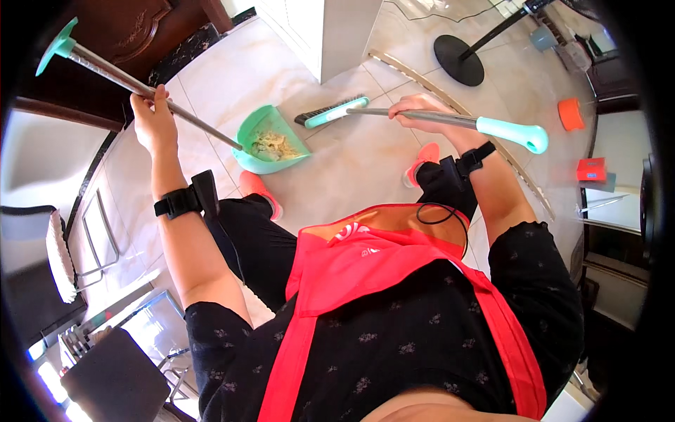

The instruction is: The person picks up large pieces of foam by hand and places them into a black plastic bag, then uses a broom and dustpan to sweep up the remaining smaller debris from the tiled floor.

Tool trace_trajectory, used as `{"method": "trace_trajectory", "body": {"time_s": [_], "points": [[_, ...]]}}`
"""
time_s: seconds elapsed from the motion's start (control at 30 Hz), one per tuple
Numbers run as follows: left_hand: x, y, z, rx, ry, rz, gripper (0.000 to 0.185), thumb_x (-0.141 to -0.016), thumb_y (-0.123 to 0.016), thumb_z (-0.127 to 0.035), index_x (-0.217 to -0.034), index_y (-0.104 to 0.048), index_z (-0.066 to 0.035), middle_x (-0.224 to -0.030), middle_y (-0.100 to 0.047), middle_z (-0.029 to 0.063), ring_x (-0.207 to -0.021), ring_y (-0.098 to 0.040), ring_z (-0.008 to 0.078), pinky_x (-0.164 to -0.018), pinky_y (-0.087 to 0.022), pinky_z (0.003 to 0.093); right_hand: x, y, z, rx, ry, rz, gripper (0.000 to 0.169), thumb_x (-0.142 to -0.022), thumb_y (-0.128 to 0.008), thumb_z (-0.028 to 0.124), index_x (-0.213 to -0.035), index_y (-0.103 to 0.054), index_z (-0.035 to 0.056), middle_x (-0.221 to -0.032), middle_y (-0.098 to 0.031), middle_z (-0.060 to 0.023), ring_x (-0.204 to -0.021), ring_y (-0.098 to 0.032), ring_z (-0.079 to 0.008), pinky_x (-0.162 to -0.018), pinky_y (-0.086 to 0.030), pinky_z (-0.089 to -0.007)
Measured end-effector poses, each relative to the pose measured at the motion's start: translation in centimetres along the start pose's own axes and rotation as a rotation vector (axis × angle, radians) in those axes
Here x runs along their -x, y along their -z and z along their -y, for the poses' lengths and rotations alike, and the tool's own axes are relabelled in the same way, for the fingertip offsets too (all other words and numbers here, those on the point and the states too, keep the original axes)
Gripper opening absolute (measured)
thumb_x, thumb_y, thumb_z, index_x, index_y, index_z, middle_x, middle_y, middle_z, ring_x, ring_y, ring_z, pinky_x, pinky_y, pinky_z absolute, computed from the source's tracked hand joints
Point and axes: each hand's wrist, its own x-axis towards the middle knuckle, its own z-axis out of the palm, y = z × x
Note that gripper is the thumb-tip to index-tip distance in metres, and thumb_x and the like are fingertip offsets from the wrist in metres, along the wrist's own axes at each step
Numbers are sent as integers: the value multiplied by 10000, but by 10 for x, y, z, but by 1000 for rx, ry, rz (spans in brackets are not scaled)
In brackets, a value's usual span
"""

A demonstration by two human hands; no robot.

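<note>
My left hand (154, 120) grips the metal pole of a long-handled dustpan (258, 122). The mint-green pan is at the lower end of that pole, over the tiled floor, and holds a heap of pale debris (274, 146). A green grip piece tops the pole at the upper left. In my right hand (420, 112) is the metal handle of a broom (333, 112), whose mint grip end points right. Its dark-bristled head lies just right of the pan, apart from it.
A white cabinet corner (321, 42) juts toward the broom head. A raised threshold strip (422, 79) crosses the floor at right, with a round black stand base (459, 60) beyond it. Dark wooden doors (121, 37) stand at left; chairs (63, 256) are at lower left.
</note>
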Motion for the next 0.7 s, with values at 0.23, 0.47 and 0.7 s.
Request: {"method": "trace_trajectory", "body": {"time_s": [0.23,0.47,0.7], "points": [[5,-24,-4,-108,-6,-8,313,-829,-586,-412,-903,-496,-122,-799,-640,35,-766,-614,275,-685,-456,380,35,8,-6,-134,-164,-229,159,-816,-538,153,-895,-636,55,-792,-623,-84,-721,-597,-169,-671,-485,-301],[13,-48,-23,-63,-35,69,324,-814,-603,-411,-896,-489,-119,-798,-618,65,-763,-610,305,-680,-454,417,64,-3,-18,-323,-356,-475,197,-843,-525,187,-885,-635,28,-753,-622,-74,-669,-596,-142,-650,-482,-283],[34,-65,-66,-103,-94,186,311,-837,-578,-381,-941,-461,-113,-819,-624,98,-788,-606,343,-664,-450,441,42,-22,-2,-184,-580,-677,301,-841,-505,308,-863,-639,40,-660,-617,-126,-647,-619,-232,-638,-480,-335]]}}
